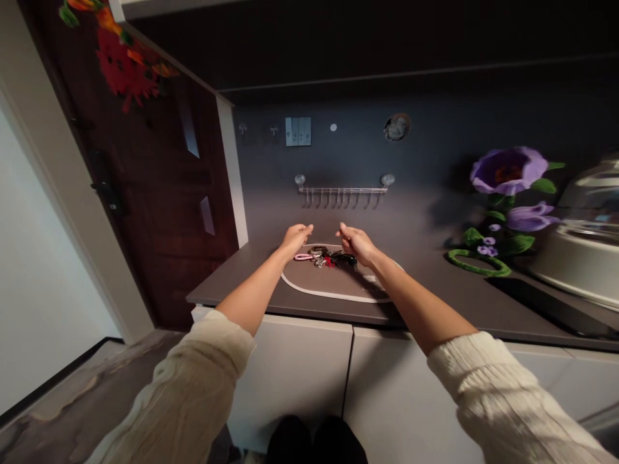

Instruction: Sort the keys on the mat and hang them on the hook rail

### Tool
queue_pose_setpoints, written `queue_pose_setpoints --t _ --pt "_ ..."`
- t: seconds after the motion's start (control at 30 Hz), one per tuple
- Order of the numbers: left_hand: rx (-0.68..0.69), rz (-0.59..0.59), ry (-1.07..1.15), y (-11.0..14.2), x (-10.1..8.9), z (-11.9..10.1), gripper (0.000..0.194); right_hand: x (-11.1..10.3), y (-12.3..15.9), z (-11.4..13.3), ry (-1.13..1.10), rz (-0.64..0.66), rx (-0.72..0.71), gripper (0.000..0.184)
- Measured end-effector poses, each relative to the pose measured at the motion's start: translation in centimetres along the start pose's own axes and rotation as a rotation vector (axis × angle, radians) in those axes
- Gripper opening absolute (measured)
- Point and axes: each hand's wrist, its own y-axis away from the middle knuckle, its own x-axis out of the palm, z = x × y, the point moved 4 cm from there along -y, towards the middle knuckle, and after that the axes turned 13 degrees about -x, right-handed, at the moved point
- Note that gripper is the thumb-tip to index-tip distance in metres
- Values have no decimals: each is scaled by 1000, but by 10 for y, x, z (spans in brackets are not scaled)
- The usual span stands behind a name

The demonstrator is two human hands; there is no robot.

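Observation:
My left hand [296, 240] hovers over the left end of an oval tray [314, 291] with a white rim. Its fingers are curled in towards the thumb, and nothing shows in them. Opposite it, my right hand [358, 242] is held above the tray with fingers bent and fingertips close together, also with nothing visible in it. A gap separates the two hands. Below and between them, a bunch of keys and key rings [319, 252] lies on the tray, with a pink strap [303, 257], a red charm [329, 261] and black pieces [345, 259] partly behind my right hand.
A clear hook rail [342, 190] is fixed to the wall behind. Purple artificial flowers [509, 171] and a domed white appliance [585, 245] stand on the counter [425, 303] at right. A dark shelf [358, 45] overhangs; a brown door [159, 212] is at left.

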Motion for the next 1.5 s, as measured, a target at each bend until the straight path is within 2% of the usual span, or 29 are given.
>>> queue_pose_setpoints --t 0.07,0.13,0.23,0.3,0.4,0.53,0.7,0.83,1.0,1.5 --pt "76 -121 -121 -9 -1 0 26 2 -10 -2 88 -91 -47 27" --pt "157 -187 -230 -16 1 1 23 3 -19 -7 170 -156 -78 17" --pt "245 -234 -351 -20 7 8 20 4 -27 -18 282 -209 -120 6" --pt "285 -238 -423 -20 10 15 18 2 -29 -27 373 -223 -154 8" --pt "344 -196 -599 -18 15 25 16 -4 -26 -36 581 -185 -213 11" --pt "405 -124 -872 -15 18 33 18 -8 -23 -38 844 -65 -255 11" --pt "390 -92 -1040 -11 21 36 25 -6 -19 -37 1042 47 -255 13" --pt "337 -65 -1083 -14 24 41 28 -3 -17 -40 1114 69 -219 14" --pt "348 -22 -1062 -18 25 43 24 -1 -15 -42 1122 70 -199 14" --pt "296 -115 -1061 -18 24 43 23 3 -14 -40 1161 77 -173 16"
